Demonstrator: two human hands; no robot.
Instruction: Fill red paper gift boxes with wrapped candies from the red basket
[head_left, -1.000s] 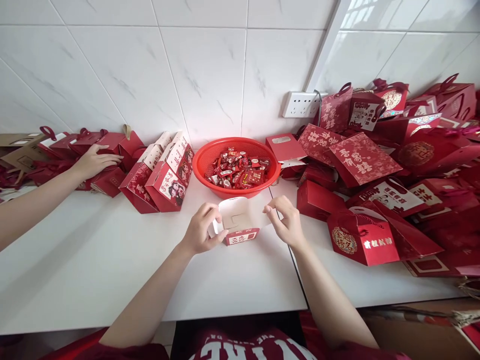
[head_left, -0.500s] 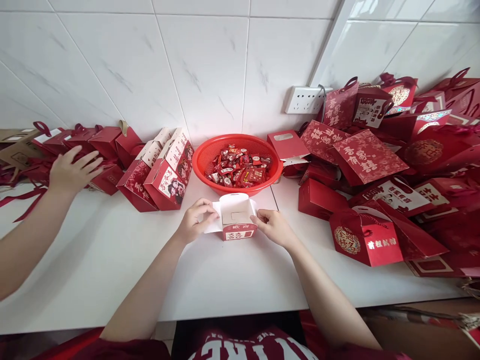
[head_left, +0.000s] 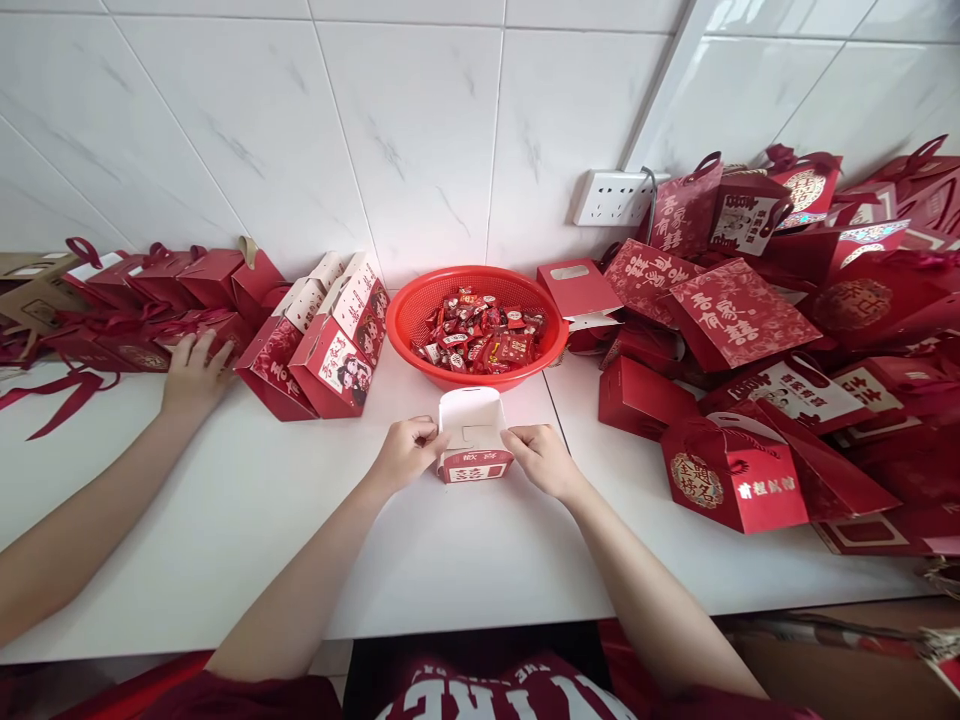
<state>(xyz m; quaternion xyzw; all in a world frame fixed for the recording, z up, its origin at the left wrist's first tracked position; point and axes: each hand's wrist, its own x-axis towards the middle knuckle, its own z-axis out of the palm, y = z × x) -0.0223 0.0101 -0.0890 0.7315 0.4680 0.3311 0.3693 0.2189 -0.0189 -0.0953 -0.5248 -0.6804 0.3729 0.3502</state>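
A small red and white box (head_left: 475, 466) stands upright on the white table, its top open and a rounded white flap raised at the back. My left hand (head_left: 409, 455) grips the box's left side, fingers curled at the edge. On the opposite side my right hand (head_left: 541, 458) pinches the right edge. The inside of the box shows white with no contents visible. Just behind it is a red mesh basket (head_left: 405, 345) holding many red-wrapped candies (head_left: 480, 333).
Red boxes (head_left: 330, 365) stand left of the basket. Another person's hand (head_left: 196, 375) touches red boxes at the far left. Many red gift boxes (head_left: 739, 310) are heaped on the right, below a power strip (head_left: 613, 198). White table (head_left: 480, 560) lies in front.
The box's left white flap, spread outward before, no longer sticks out, and my left hand has moved right against the box. The other person's hand has moved right and down onto the red boxes.
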